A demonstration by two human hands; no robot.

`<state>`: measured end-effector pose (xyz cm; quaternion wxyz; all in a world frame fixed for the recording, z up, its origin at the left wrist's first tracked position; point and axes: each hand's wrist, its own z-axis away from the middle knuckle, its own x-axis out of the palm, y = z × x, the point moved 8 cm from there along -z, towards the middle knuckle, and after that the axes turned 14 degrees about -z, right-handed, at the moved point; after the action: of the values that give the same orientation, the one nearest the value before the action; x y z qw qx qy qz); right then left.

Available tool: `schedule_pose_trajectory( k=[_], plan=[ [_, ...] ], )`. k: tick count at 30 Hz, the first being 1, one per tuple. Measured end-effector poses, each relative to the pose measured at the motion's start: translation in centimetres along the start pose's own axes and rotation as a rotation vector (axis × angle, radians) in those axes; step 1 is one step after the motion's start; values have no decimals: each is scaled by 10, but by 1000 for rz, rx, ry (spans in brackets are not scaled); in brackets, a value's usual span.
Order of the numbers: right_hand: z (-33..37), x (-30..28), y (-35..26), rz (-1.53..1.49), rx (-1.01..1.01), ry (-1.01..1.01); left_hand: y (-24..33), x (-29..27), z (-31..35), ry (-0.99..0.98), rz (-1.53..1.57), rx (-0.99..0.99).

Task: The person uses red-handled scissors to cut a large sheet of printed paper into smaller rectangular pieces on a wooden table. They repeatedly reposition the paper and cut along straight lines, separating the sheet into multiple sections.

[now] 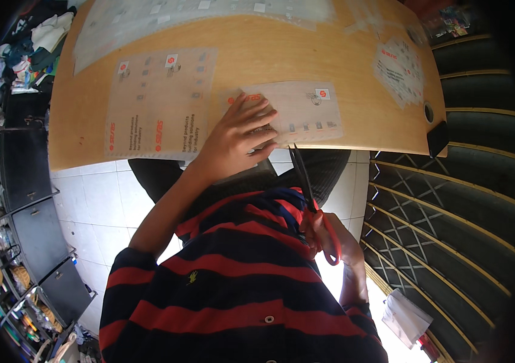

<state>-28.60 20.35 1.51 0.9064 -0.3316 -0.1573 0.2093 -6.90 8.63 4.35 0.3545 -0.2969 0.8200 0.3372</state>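
Observation:
My left hand (pixel 239 136) lies with its fingers spread on a translucent printed sheet (pixel 299 115) at the near edge of the table, pressing it against the wood. A pair of scissors (pixel 306 181) with red handles and dark blades is in my right hand (pixel 327 233), held low in front of my body. The blades point up toward the table edge and look nearly closed, their tips close to the sheet's near edge. Left of my left hand lies a larger translucent sheet (pixel 163 103) with red and black print. My left hand covers part of the smaller sheet.
Across the back of the wooden table (pixel 82 121) spreads a large translucent sheet (pixel 209 27). Several cut printed pieces (pixel 399 72) lie overlapped at the right, near a black object (pixel 437 139) on the corner. Dark cabinets (pixel 27 151) stand left; a folding metal gate (pixel 433 206) stands right.

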Motion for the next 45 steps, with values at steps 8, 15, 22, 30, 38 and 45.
schedule_pose_trajectory(
  k=[8,15,22,30,38,45],
  plan=[
    [-17,18,-19,-34,-134,13,4,-6,-5,58,38,20],
    [-30,20,-35,107,-133,107,6,-5,-2,117,28,70],
    [-32,18,-36,158,-111,190,12,-5,4,160,-66,124],
    [-36,17,-36,229,-290,223,14,-2,10,153,-91,150],
    [-40,17,-34,317,-343,228,15,-3,11,164,-105,180],
    [-39,17,-35,363,-307,248,16,-2,11,135,-147,177]
  ],
)
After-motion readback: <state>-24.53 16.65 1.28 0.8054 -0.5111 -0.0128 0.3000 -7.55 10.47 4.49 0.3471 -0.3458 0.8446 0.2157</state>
